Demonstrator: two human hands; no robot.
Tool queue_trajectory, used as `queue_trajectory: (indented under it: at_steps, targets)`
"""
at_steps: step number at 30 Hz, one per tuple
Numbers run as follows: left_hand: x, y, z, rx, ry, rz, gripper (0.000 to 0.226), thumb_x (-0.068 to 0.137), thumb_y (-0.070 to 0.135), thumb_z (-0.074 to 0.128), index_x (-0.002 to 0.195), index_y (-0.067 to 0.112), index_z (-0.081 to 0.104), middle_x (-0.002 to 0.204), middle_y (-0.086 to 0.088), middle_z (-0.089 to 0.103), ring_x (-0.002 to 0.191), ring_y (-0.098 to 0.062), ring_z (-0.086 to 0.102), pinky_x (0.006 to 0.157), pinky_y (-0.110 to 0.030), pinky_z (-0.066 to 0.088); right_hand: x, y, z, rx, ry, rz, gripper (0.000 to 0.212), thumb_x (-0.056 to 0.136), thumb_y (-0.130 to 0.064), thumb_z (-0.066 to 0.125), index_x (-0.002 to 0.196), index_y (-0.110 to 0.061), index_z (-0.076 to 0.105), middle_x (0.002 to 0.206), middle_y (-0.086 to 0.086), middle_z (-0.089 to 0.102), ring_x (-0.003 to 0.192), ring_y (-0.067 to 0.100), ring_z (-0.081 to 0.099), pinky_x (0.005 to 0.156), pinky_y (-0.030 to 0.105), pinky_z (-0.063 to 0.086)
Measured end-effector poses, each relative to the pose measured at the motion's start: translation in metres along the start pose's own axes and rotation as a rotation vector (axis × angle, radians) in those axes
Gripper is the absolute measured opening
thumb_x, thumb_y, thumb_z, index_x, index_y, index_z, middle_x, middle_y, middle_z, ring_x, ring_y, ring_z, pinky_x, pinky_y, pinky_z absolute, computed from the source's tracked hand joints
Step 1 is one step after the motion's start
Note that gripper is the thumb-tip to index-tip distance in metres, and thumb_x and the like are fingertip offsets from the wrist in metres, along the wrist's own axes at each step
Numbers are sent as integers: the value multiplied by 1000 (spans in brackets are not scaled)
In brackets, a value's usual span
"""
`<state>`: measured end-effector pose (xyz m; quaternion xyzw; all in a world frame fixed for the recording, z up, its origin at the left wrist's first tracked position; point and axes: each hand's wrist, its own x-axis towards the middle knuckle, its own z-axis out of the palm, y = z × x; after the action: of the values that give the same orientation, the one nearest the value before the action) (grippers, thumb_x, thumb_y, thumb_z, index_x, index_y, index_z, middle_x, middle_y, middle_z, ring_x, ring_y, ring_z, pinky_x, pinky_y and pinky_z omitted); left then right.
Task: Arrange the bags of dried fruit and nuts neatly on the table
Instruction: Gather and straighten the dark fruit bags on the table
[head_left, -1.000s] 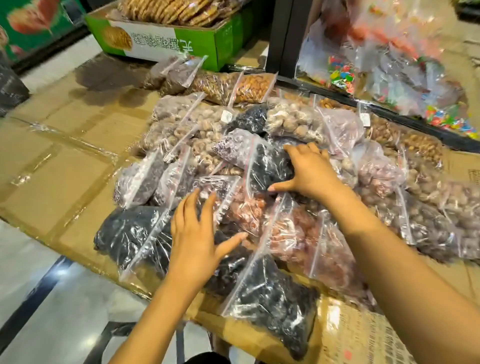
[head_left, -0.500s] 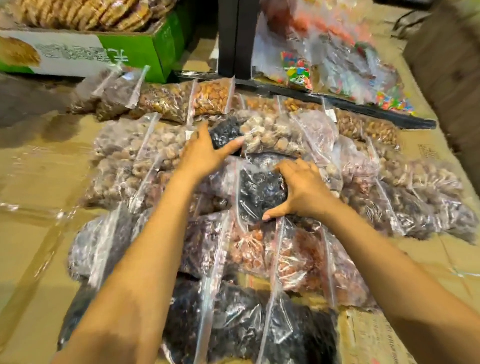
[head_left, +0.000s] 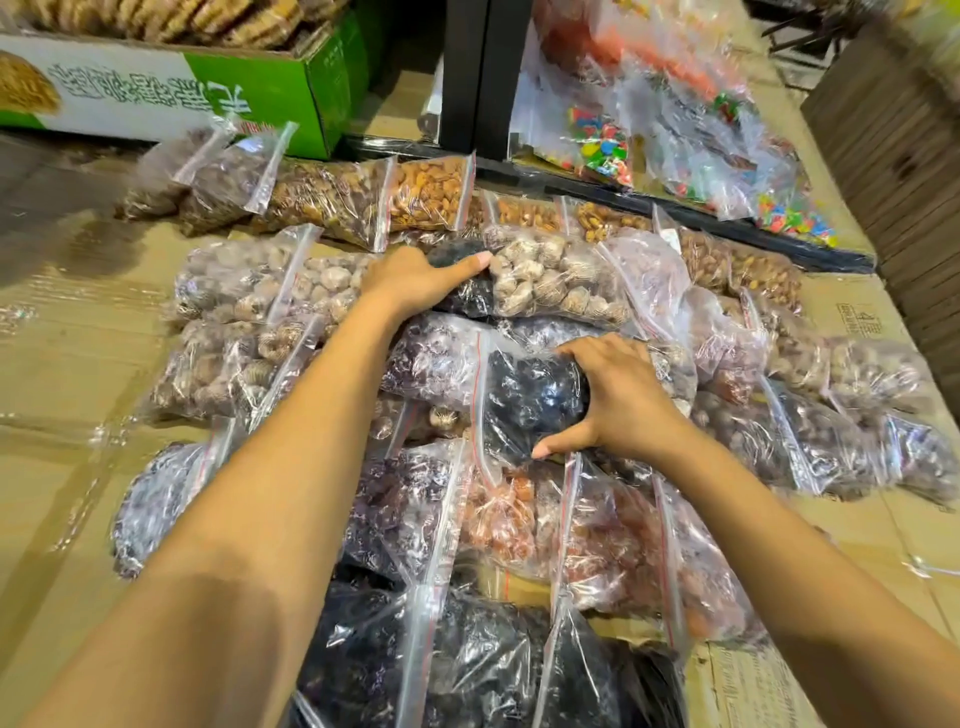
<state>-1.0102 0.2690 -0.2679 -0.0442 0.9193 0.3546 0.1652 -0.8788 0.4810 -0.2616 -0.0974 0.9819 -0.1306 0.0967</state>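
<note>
Cardboard-topped counter (head_left: 78, 364): the central dark-fruit bag (head_left: 530, 400) sits in the curled grip of the right hand (head_left: 618, 395). Just behind it, the left hand (head_left: 415, 280) has newly reached onto a smaller dark bag (head_left: 467, 299), its fingers hidden and its grip unclear, likely to gather the dark fruit together.

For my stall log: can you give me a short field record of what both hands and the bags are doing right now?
left hand: lies on far dark-fruit bag, thumb across it; fingers hidden
right hand: grips middle dark-fruit bag at its right end
other bags: clear zip bags, overlapping rows
surface: cardboard-covered table
behind: green carton, candy bags
</note>
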Motion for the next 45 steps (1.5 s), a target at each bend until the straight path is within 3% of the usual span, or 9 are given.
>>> queue_trajectory:
  at_steps: [4,11,16,21,24,29,37,41,45]
  targets:
    - [5,-4,-1,-141,-27,-45,121,42,92,58,127,6,51,127,-6,56,109,-28,56,90,-39,47,-2,-1,-1,12,35,-8,112,36,-83,58,127,-20,44,110,-4,47,106,14,36,89,29,28]
    - [-12,5,9,-343,114,-75,53,68,57,75,77,14,45,73,2,48,64,-14,46,54,-27,35,-8,-4,-5,66,37,11,103,47,-72,72,132,-22,40,107,-9,33,102,9,24,88,26,23]
    - [-40,7,8,-532,340,-87,84,65,41,83,126,7,37,111,-2,51,99,-18,50,89,-33,45,-20,-3,-4,61,86,-25,102,49,-75,67,130,-18,44,121,0,48,117,17,35,107,35,21]
    - [-104,1,5,-650,588,-2,74,61,37,87,116,16,42,118,-4,54,105,-18,55,86,-27,47,-42,4,4,61,300,-104,91,54,-70,70,123,-14,50,118,3,55,116,22,43,103,38,23]
    - [-165,-10,11,-773,697,96,66,55,32,90,102,25,44,121,-14,58,107,-23,60,97,-41,48,-55,14,1,175,391,-99,86,55,-68,71,117,-11,54,114,6,58,113,27,48,101,43,27]
    - [-274,-24,52,-936,781,44,76,40,43,90,103,27,52,122,-17,61,98,-24,66,83,-41,57,-110,35,-36,488,611,-204,84,56,-68,68,117,-12,55,109,9,58,106,30,51,87,47,44]
    - [-387,-23,135,-1203,832,7,99,38,42,93,121,3,54,108,-9,67,83,-15,69,70,-29,57,-235,77,33,327,101,-205,90,50,-84,54,120,-27,56,116,5,60,115,25,49,90,38,38]
    - [-414,-22,158,-1232,908,-59,79,52,26,90,121,8,57,119,-8,65,95,-18,67,76,-31,58,-258,82,59,86,145,-187,95,57,-86,41,119,-16,56,113,4,62,113,27,50,91,42,38]
    - [-429,-26,174,-1239,919,-78,50,65,9,76,111,15,60,97,-2,71,75,-13,70,64,-27,57,-265,86,58,71,100,-155,91,61,-81,51,116,-8,52,109,9,62,108,28,53,88,39,43]
